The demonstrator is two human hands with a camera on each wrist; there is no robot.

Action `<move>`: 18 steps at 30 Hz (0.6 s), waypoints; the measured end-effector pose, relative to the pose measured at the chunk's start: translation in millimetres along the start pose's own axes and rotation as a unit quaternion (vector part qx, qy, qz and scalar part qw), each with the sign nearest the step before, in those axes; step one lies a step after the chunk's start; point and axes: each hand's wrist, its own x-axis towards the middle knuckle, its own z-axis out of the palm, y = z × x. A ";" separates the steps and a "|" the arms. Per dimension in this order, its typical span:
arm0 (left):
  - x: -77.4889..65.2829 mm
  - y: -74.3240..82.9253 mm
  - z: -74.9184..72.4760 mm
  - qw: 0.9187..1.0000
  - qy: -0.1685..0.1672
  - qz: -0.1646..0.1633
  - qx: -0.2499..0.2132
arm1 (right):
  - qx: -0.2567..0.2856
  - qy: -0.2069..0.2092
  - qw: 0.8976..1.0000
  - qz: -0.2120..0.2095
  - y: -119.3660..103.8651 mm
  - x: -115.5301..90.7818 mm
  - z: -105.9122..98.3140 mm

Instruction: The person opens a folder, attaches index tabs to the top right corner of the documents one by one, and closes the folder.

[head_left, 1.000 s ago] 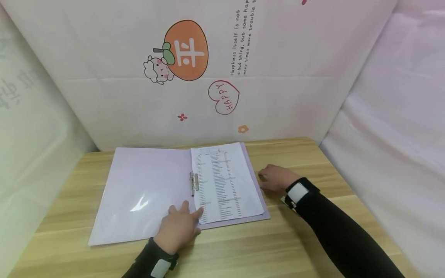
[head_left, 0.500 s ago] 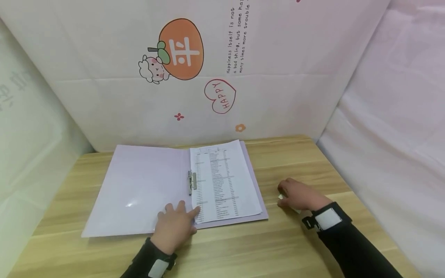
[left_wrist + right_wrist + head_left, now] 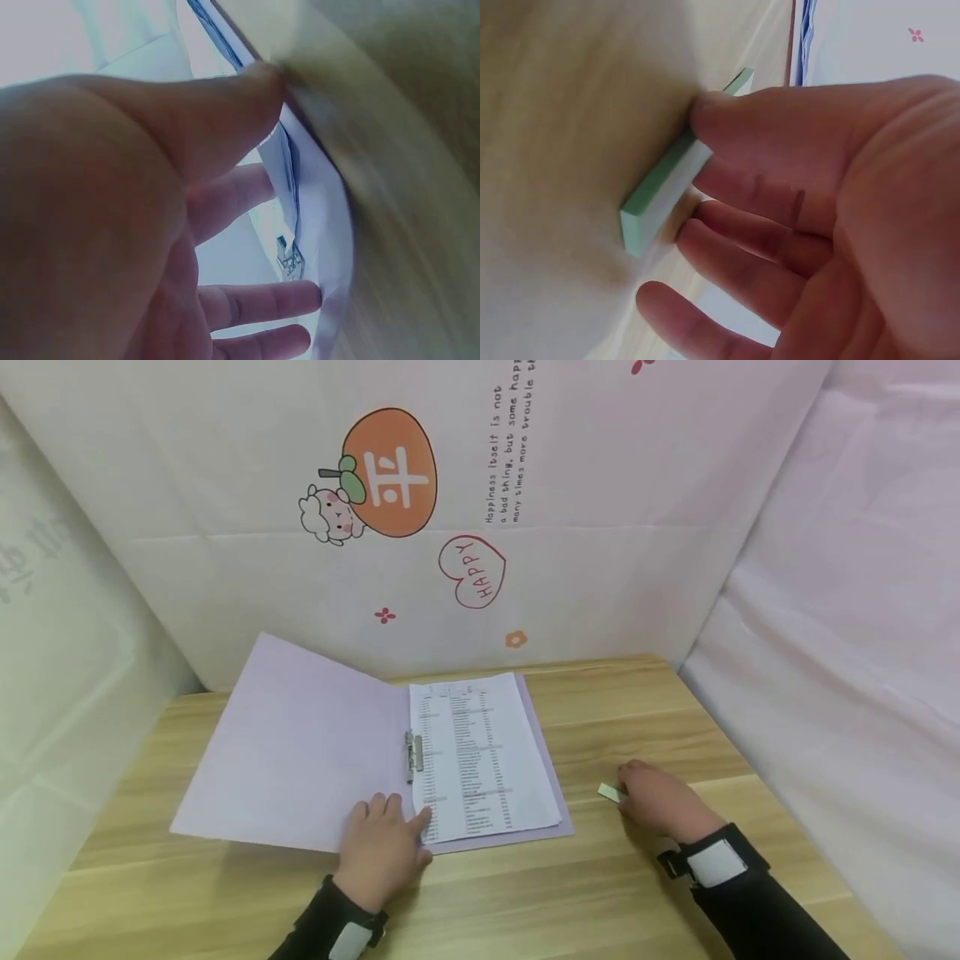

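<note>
A lilac folder [image 3: 292, 743] lies spread out on the table, its left cover tilted up off the wood. Printed sheets [image 3: 480, 760] rest on its right side beside a metal clip [image 3: 414, 757] at the spine. My left hand [image 3: 384, 852] rests on the folder's lower spine, fingers extended, one fingertip on the sheets' lower left corner. In the left wrist view its thumb [image 3: 225, 112] lies along the folder's edge. Right of the folder, my right hand [image 3: 667, 802] pinches a narrow pale green pad [image 3: 660, 180], white on one face, low over the table.
The wooden table [image 3: 510, 902] ends at a white printed cloth [image 3: 600, 585] behind the folder. More white cloth [image 3: 847, 635] hangs along the right side, and another cloth [image 3: 75, 635] stands at the left.
My right hand has moved right, away from the folder's edge, and now pinches the pale green pad. The folder's left cover has risen. My left hand stays almost in place.
</note>
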 end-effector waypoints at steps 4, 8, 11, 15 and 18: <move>-1.0 0.5 1.0 1.000 0.005 0.008 0.004 | -0.006 0.007 1.000 0.004 -2.8 -3.6 0.3; -0.9 2.7 1.2 1.000 0.011 0.018 0.011 | 0.006 0.006 1.000 0.021 -7.4 -4.8 -3.4; -1.5 4.0 1.7 1.000 0.017 0.023 0.005 | 0.029 0.011 0.999 0.031 -14.5 -2.0 -9.0; -4.9 4.2 3.7 0.999 0.031 0.022 -0.008 | 0.044 0.033 0.998 0.020 -30.1 4.5 -14.9; -6.5 4.6 4.4 0.998 0.049 0.034 -0.016 | 0.048 0.057 0.997 -0.002 -46.5 7.1 -17.4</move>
